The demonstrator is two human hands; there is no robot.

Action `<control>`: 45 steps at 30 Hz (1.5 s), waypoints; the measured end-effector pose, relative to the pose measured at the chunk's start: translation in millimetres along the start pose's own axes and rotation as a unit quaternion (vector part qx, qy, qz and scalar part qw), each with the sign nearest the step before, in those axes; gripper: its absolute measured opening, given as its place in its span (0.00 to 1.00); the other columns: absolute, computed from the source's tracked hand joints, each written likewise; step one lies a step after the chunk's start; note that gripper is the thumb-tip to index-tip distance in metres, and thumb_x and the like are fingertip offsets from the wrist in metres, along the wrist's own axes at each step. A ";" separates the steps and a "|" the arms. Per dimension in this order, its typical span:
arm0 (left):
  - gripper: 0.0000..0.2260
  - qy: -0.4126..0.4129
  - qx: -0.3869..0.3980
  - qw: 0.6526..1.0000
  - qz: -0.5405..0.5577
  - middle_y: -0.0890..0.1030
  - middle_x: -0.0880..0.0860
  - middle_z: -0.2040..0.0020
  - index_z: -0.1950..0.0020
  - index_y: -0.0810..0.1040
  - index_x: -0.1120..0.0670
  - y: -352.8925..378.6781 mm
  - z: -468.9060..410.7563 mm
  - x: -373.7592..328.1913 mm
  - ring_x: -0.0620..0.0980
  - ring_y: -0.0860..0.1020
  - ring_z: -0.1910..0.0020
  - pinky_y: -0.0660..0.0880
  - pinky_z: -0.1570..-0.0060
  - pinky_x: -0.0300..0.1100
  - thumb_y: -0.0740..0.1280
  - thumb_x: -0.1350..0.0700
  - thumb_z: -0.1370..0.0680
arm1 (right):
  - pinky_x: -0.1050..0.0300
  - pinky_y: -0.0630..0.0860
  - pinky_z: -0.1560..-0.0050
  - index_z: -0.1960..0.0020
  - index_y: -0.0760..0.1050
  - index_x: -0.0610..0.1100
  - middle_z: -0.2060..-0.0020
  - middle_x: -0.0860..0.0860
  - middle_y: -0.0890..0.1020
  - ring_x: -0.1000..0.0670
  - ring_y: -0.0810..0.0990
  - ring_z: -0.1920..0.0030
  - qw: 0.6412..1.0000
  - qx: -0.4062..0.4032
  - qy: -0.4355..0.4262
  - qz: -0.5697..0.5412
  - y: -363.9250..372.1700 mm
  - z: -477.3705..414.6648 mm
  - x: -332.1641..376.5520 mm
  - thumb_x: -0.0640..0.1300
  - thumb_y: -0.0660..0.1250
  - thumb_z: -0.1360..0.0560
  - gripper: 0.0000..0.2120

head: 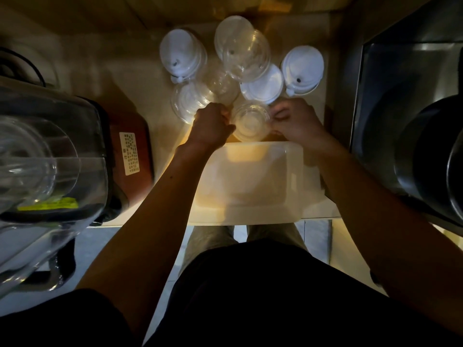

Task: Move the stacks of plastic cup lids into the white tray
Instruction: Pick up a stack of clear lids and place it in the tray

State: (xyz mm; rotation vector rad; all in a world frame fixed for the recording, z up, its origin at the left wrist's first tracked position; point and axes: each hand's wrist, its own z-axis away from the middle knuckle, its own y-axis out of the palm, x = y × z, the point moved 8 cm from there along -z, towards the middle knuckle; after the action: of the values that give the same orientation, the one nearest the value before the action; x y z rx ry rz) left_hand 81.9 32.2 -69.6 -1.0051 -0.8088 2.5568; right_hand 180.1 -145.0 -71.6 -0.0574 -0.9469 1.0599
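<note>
Both hands are closed around one stack of clear lids [250, 122], the left hand [213, 126] pressing its side and the right hand [294, 121] curled on the opposite side, so the stack sits pinched between them just beyond the far rim of the white tray [250, 214]. The tray looks empty and sits at the near edge of the worktop [140, 78].

The other stacks stand well crowded behind: a white stack at far left [183, 53], a tall clear stack [244, 50], another white stack at right [302, 67], and a flatter white stack [263, 86] just behind the held one.

The risk, I'd judge, is in the lift. The lids are slick and only squeezed from the sides, so the lower ones could slip out or the column could buckle. The neighbours stand so near that a knuckle could topple them. The light is dim, too, which makes the tray's rim easy to clip.
</note>
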 end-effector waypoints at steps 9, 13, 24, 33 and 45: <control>0.11 0.044 -0.051 0.995 0.075 0.84 0.55 0.51 0.46 0.82 0.59 -21.1 15.8 -13.1 0.47 0.82 0.56 0.75 0.58 0.25 0.74 0.61 0.29 | 0.68 0.76 0.61 0.49 0.80 0.41 0.58 0.49 0.83 0.55 0.82 0.56 0.998 -0.035 -0.045 -0.025 -12.5 13.5 13.0 0.40 0.75 0.32 0.11; 0.11 0.061 -0.052 0.992 0.095 0.82 0.53 0.54 0.47 0.82 0.59 -31.0 27.6 -19.6 0.47 0.81 0.58 0.72 0.62 0.22 0.74 0.62 0.28 | 0.73 0.73 0.66 0.49 0.80 0.39 0.58 0.47 0.83 0.63 0.80 0.63 0.994 -0.050 -0.067 -0.071 -19.2 23.3 22.7 0.37 0.75 0.31 0.11; 0.10 0.030 -0.047 0.971 0.233 0.80 0.51 0.58 0.47 0.82 0.56 -55.7 73.7 -10.3 0.40 0.78 0.67 0.70 0.67 0.27 0.74 0.62 0.28 | 0.64 0.76 0.54 0.52 0.80 0.46 0.68 0.57 0.77 0.62 0.77 0.64 0.986 -0.085 -0.102 -0.096 -26.0 64.3 49.4 0.42 0.75 0.31 0.09; 0.07 0.029 0.010 0.932 0.361 0.78 0.59 0.56 0.47 0.81 0.59 -63.2 121.9 1.9 0.49 0.79 0.60 0.78 0.53 0.41 0.71 0.64 0.25 | 0.54 0.79 0.53 0.53 0.78 0.46 0.67 0.53 0.79 0.54 0.79 0.63 0.977 -0.036 -0.071 -0.197 -8.1 112.1 61.2 0.39 0.73 0.28 0.06; 0.07 -0.010 0.056 0.868 0.492 0.85 0.47 0.65 0.49 0.80 0.55 -55.4 171.5 8.0 0.40 0.82 0.65 0.80 0.58 0.35 0.65 0.65 0.22 | 0.59 0.79 0.55 0.49 0.78 0.40 0.59 0.44 0.82 0.50 0.80 0.60 0.944 0.015 -0.013 -0.331 13.1 164.0 63.4 0.35 0.71 0.27 0.07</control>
State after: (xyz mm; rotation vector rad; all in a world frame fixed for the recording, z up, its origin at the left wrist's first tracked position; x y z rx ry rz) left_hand -39.8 12.0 62.0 -1.6602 -0.0928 3.3592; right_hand 68.0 -152.7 64.3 0.2849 -0.8815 0.4498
